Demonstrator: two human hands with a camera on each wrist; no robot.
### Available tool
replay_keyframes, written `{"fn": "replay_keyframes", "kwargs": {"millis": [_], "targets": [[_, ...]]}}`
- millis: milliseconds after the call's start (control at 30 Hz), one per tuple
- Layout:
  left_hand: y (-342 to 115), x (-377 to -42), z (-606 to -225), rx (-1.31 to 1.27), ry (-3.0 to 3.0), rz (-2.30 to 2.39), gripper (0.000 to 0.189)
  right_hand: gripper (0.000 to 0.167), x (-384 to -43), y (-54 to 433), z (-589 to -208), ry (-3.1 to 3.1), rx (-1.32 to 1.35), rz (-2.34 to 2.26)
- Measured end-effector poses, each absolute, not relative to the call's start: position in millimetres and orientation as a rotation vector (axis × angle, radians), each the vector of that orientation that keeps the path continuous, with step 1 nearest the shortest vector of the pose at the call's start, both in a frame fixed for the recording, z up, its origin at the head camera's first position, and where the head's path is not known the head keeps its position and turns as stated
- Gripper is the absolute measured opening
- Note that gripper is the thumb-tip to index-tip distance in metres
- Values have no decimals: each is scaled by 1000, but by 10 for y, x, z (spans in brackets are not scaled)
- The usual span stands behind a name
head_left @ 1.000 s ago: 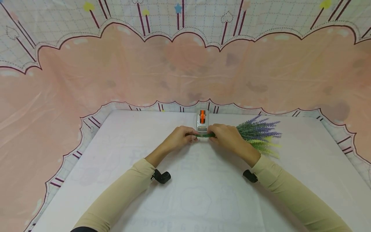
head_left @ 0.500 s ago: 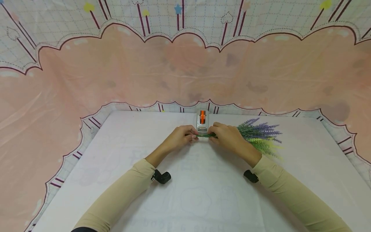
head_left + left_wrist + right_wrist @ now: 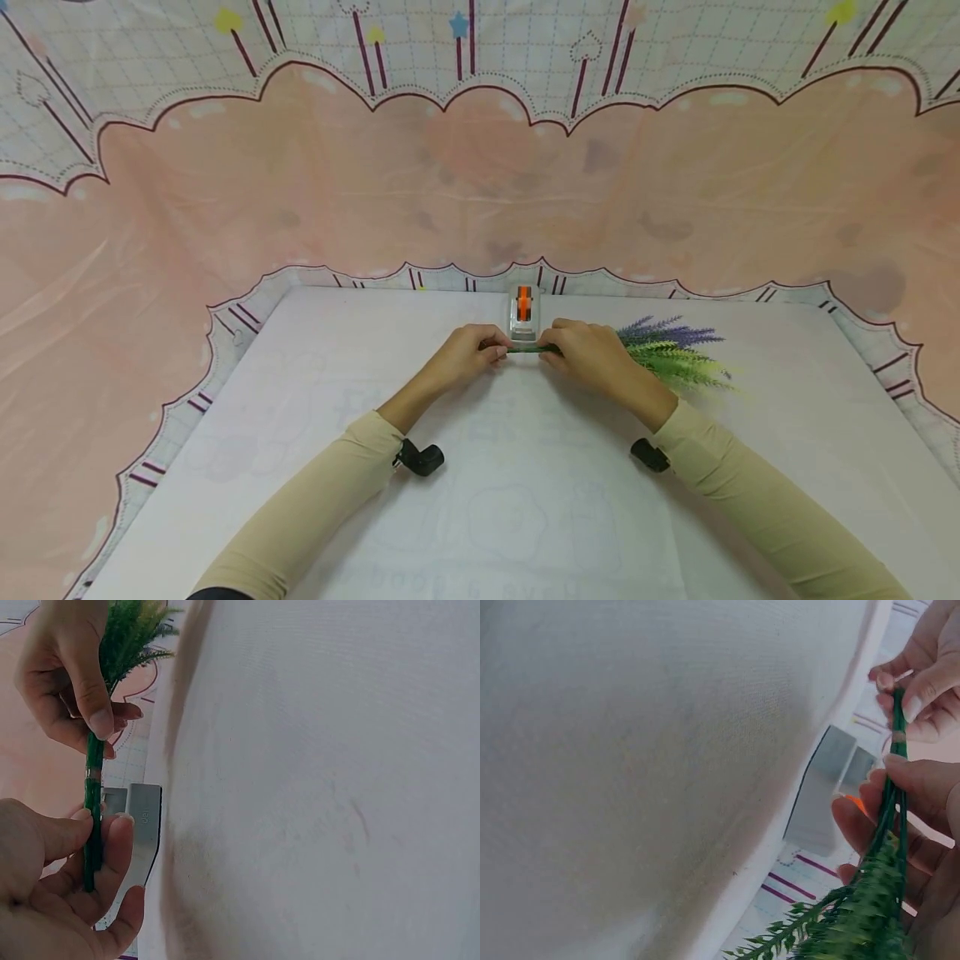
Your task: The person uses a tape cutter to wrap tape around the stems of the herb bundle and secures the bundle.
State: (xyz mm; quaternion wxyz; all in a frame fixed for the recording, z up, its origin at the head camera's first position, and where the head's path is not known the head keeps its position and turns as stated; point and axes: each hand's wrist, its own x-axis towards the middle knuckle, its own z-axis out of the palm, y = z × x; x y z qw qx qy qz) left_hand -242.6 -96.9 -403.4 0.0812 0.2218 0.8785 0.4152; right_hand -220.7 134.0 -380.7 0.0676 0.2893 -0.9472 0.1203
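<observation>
A bunch of artificial lavender [image 3: 678, 358], purple and yellow-green, is held sideways with its flower heads to the right. My left hand [image 3: 468, 357] pinches the stem ends between thumb and fingers. Farther along the green stems [image 3: 92, 795], toward the flowers, my right hand [image 3: 588, 354] grips the bunch. A narrow band of shiny tape [image 3: 898, 738] circles the stems between both hands. Just behind them stands a grey tape dispenser [image 3: 523, 329] with an orange core; in the left wrist view, stems and fingers partly cover it.
The white-covered table [image 3: 480, 500] extends under both forearms. Its far edge lies just behind the tape dispenser, where a patterned pink and white cloth [image 3: 450, 183] rises. Black wrist cameras [image 3: 422, 458] are worn on both wrists.
The bunch has turned about its length: the yellow-green flowers have come up in front of the purple ones. Both hands stay in nearly the same place, and the dispenser has not moved.
</observation>
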Motion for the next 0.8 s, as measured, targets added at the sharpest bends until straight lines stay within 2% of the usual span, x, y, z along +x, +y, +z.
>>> {"fn": "replay_keyframes", "kwargs": {"millis": [800], "targets": [[-941,-2438,-4043,735,2781,1131,22,15,-2305,1324,-3790,-2912,846,379]]}}
